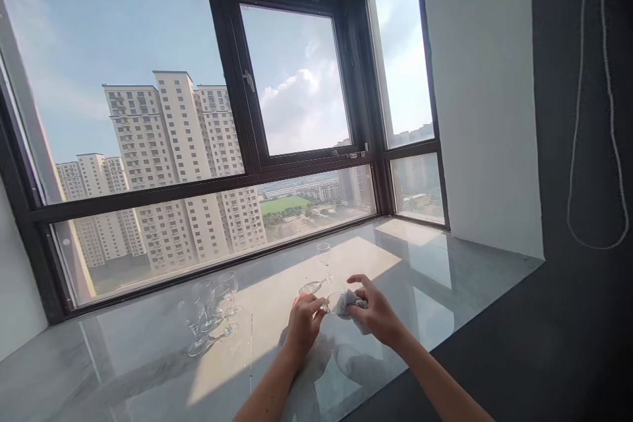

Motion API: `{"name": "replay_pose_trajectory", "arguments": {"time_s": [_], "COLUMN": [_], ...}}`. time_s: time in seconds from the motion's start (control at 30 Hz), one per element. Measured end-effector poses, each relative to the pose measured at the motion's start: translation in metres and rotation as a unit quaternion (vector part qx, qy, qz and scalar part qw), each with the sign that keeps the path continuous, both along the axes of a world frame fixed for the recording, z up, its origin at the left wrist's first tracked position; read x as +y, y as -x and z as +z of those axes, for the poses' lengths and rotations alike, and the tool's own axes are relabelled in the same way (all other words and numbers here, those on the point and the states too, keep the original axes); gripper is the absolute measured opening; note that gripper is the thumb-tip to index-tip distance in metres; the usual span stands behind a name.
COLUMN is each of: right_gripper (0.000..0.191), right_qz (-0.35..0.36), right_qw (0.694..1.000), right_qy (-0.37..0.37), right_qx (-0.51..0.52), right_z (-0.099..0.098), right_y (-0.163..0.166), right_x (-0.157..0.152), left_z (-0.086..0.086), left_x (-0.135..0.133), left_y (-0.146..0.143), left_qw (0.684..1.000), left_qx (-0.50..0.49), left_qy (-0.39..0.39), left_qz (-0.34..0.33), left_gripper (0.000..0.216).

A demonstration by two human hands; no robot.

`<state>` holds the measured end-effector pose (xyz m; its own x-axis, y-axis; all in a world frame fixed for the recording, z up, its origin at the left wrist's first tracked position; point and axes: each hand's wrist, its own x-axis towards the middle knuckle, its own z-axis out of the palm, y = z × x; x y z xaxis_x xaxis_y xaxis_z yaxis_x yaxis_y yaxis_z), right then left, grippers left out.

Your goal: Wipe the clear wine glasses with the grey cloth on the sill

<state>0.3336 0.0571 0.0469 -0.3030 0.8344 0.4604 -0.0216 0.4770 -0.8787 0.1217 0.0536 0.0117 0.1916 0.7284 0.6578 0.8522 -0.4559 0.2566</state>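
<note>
My left hand (304,324) pinches a small clear stemmed glass (335,302) near its stem, just above the windowsill. The glass is tilted on its side, with its bowl toward my right hand (378,313). That hand grips a crumpled grey cloth (346,303) pressed against the bowl; the cloth covers part of the glass. Behind my hands, another stemmed glass (324,257) stands upright on the sill. To the left, several clear stemmed glasses (196,326) are grouped together, standing upright and partly overlapping.
The glossy pale stone windowsill (163,376) carries bright sun patches and reflections. Dark window frames (316,171) border it at the back. A white wall (487,112) rises at the right, and a looped blind cord (573,165) hangs beyond it.
</note>
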Motion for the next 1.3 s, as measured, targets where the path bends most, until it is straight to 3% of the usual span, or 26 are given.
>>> {"name": "replay_pose_trajectory", "arguments": {"time_s": [0.27,0.4,0.53,0.63,0.83,1.03,1.3], "right_gripper": [0.049,0.059,0.060,0.053,0.042,0.039,0.029], "right_qz": [0.024,-0.043,-0.181,-0.228,-0.169,-0.131,-0.211], "right_qw": [0.980,0.962,0.956,0.961,0.985,0.989,0.955], "right_qy": [0.130,0.158,0.109,0.063,0.002,-0.063,-0.200], "right_qx": [0.150,0.220,0.204,0.145,0.037,0.042,-0.053], "right_z": [0.006,0.002,-0.009,-0.021,-0.039,-0.021,-0.010], "right_y": [-0.003,-0.002,-0.002,0.001,0.026,0.042,0.022], "right_x": [-0.005,0.001,0.014,0.018,0.002,-0.017,-0.004], "left_z": [-0.001,-0.005,-0.009,-0.011,-0.018,-0.014,-0.009], "left_x": [0.000,0.002,0.001,0.001,0.005,0.002,-0.010], "left_y": [-0.003,-0.005,-0.009,-0.012,-0.016,-0.006,-0.011], "left_qw": [0.996,0.990,0.978,0.965,0.960,0.975,0.994], "left_qx": [-0.073,-0.114,-0.155,-0.209,-0.225,-0.189,-0.039], "left_qy": [0.021,0.067,0.111,0.131,0.142,0.112,0.103], "left_qz": [-0.044,-0.058,-0.078,-0.091,-0.086,0.019,-0.010], "left_gripper": [0.021,0.019,0.031,0.039,0.047,0.035,0.023]}}
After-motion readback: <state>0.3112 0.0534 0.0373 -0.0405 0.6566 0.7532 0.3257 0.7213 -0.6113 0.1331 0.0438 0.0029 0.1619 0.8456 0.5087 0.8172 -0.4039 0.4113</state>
